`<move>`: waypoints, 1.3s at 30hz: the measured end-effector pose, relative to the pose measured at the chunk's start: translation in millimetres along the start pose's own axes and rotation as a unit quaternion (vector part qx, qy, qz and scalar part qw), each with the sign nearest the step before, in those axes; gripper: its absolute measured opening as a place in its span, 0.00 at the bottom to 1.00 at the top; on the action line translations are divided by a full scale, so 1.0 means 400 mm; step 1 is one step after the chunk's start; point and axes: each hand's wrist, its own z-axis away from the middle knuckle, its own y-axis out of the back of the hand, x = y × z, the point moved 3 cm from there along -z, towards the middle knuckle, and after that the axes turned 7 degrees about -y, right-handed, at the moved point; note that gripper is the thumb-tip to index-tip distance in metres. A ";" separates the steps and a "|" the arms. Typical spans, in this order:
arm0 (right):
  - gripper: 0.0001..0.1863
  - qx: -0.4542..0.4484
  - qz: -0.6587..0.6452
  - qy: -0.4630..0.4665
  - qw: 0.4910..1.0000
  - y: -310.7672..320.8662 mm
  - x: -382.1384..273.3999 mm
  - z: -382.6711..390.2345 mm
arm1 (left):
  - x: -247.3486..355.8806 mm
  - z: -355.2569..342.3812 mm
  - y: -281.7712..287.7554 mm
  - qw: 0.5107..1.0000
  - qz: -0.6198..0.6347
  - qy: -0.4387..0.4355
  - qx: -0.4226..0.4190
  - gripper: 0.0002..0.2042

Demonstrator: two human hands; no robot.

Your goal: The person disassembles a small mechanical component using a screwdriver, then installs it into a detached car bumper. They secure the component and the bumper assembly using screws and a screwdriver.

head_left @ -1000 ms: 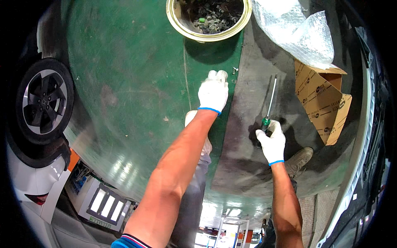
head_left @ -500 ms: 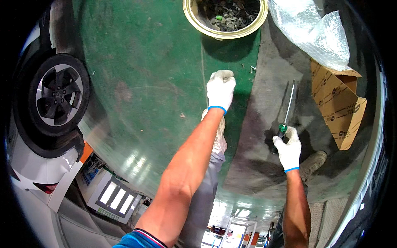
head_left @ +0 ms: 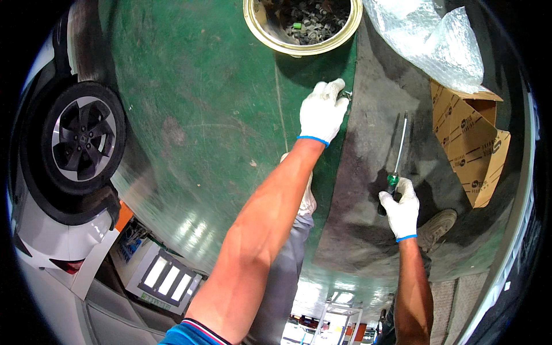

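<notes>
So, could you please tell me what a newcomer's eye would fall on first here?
Most likely the white-gloved right grip, right of centre, holding a screwdriver, and the white-gloved left grip beside small metal pieces on the green floor. After that, perhaps the gold-rimmed bucket of small parts at the top edge and the car wheel at far left.

Left hand [head_left: 323,115] reaching forward, right hand [head_left: 402,210] curled

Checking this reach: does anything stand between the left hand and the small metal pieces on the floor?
Nothing visible does. The left hand is close beside the small metal pieces on the green floor; contact cannot be made out. The bucket stands beyond them; the screwdriver, in the right hand, is off to the right.
</notes>
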 end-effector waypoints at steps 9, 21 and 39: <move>0.22 -0.013 0.011 -0.029 0.999 0.008 0.009 0.006 | 0.034 0.017 -0.037 0.998 -0.014 0.051 0.029 0.13; 0.22 -0.002 0.007 -0.022 1.000 0.038 0.035 0.003 | 0.038 0.013 -0.039 0.989 -0.088 0.111 0.037 0.06; 0.21 -0.023 0.002 -0.009 1.000 0.043 0.002 0.003 | -0.113 0.036 0.022 0.928 0.266 0.256 0.054 0.11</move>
